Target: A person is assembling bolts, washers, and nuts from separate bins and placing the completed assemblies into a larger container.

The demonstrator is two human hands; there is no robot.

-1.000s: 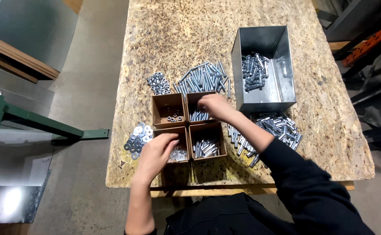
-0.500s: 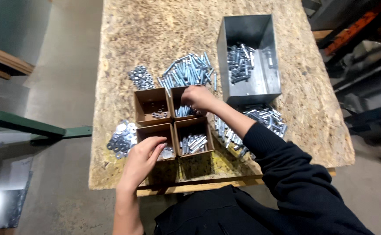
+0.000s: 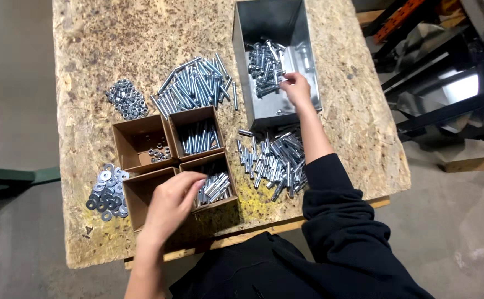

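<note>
The right hand [image 3: 297,88] reached into the grey metal bin [image 3: 269,22], its fingers pinched narrow at the edge of the heap of bolts [image 3: 265,66] lying in the bin; whether a bolt was actually held between them could not be told. The left hand [image 3: 171,202] rested with loosely curled fingers on the four-part cardboard box [image 3: 137,141], over the divider between the two near compartments, gripping nothing that showed.

In the near right compartment, just beside the left fingertips, lay short bolts [image 3: 215,188]. The far right compartment held longer bolts [image 3: 200,138] laid side by side, and the far left one a few nuts [image 3: 158,153].

On the worktop [image 3: 87,55], a loose spread of bolts [image 3: 272,160] lay between the box and the right forearm, just below the bin. A pile of long bolts [image 3: 195,86] lay beyond the box, a small heap of nuts [image 3: 126,99] to its left, and a cluster of washers [image 3: 106,191] sat left of the box near the worktop's edge.
</note>
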